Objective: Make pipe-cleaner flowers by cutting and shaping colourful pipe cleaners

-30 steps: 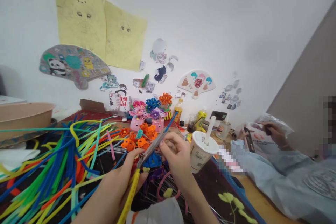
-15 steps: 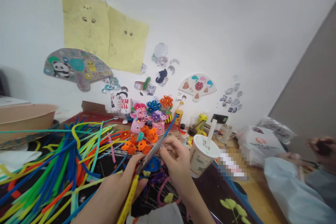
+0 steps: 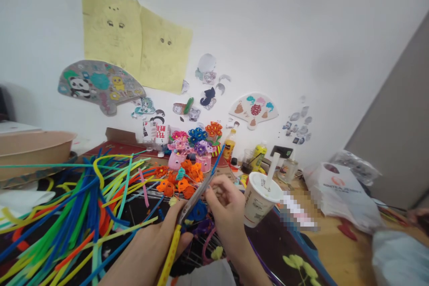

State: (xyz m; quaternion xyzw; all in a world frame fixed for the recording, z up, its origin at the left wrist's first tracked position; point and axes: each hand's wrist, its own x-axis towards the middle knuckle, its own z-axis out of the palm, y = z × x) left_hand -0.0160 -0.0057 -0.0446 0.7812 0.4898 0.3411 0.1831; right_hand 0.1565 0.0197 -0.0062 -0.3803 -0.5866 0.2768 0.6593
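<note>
Scissors (image 3: 192, 201) with a yellow handle slant up to the right between my two hands. My left hand (image 3: 167, 232) is closed around them near the pivot, thumb along the blades. Beside the blades, my right hand (image 3: 226, 205) has its fingers curled together in a pinch; what they hold is hidden. A blue fuzzy stem (image 3: 219, 158) sticks up past the blade tips, above the right fingertips. Orange fuzzy flowers (image 3: 182, 184) lie just beyond the hands, and a blue one (image 3: 200, 211) shows between them.
Many coloured fuzzy stems (image 3: 72, 214) spread over the left side. A lidded cup (image 3: 259, 205) with a straw stands right of my right hand. Behind are flower pots (image 3: 176, 161) and bottles (image 3: 229, 145). A plastic bag (image 3: 342, 192) and a person's sleeve (image 3: 398, 254) are at right.
The other person's sleeve and hand have moved right, toward the frame's edge, uncovering more of the table and bag. My hands and the scissors have barely shifted, along with the view.
</note>
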